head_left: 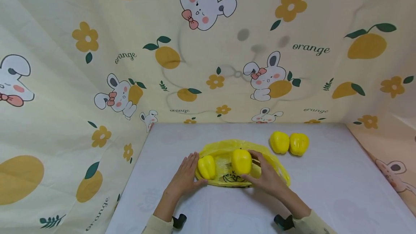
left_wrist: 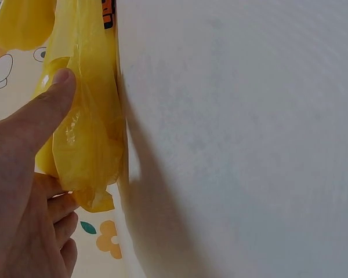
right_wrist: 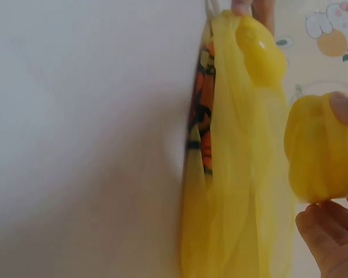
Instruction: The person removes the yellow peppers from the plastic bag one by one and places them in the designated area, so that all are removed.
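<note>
A yellow plastic bag (head_left: 222, 167) with a dark printed face lies spread and open at the table's middle. One yellow bell pepper (head_left: 207, 167) sits inside it at the left end. My left hand (head_left: 186, 176) holds that end, thumb (left_wrist: 57, 95) on the front of the bag and fingers (left_wrist: 62, 217) round the far side, beside the pepper. Over the bag, my right hand (head_left: 268, 176) grips a second yellow bell pepper (head_left: 241, 161) between thumb and fingers. The right wrist view shows this held pepper (right_wrist: 322, 150) apart from the bag (right_wrist: 238, 191).
Two more yellow bell peppers (head_left: 279, 142) stand side by side at the back right of the white table (head_left: 328, 187). Patterned cloth (head_left: 201, 78) with rabbits and oranges hangs behind and at the sides. A small black device (head_left: 180, 221) is worn on each wrist.
</note>
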`<state>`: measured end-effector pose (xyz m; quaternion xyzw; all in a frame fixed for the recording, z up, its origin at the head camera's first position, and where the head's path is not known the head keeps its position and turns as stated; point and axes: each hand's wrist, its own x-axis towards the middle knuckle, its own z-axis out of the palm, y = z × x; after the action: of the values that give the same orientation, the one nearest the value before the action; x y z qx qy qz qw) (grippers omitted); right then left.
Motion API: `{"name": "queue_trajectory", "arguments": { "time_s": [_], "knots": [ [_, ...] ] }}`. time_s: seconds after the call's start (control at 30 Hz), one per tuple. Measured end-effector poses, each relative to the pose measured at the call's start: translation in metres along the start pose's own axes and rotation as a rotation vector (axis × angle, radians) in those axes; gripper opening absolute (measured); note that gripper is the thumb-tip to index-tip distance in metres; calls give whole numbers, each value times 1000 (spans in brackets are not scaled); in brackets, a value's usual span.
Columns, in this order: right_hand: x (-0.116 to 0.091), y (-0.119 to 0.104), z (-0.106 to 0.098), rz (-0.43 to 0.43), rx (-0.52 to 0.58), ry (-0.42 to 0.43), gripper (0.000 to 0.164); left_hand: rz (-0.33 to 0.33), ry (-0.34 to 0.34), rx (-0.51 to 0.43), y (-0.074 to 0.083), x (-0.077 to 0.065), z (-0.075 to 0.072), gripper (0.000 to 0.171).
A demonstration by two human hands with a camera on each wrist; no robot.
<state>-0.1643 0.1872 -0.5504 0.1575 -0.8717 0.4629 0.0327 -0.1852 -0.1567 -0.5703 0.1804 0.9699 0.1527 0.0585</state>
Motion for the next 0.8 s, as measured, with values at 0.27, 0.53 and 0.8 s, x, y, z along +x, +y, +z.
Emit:
{"name": "queue_trajectory", "arguments": {
  "time_s": [0.27,0.53,0.8],
  "knots": [
    [-2,4,-16,-22,-29,48,90,3,-11,-6,-1,0,0,114],
    [-4,9,-33,1,-44,69,93,-1,-2,2,-1,0,2,113],
    [-6,14,-48,9,-63,112,95,-11,-11,12,-1,2,1,113]
  ]
}}
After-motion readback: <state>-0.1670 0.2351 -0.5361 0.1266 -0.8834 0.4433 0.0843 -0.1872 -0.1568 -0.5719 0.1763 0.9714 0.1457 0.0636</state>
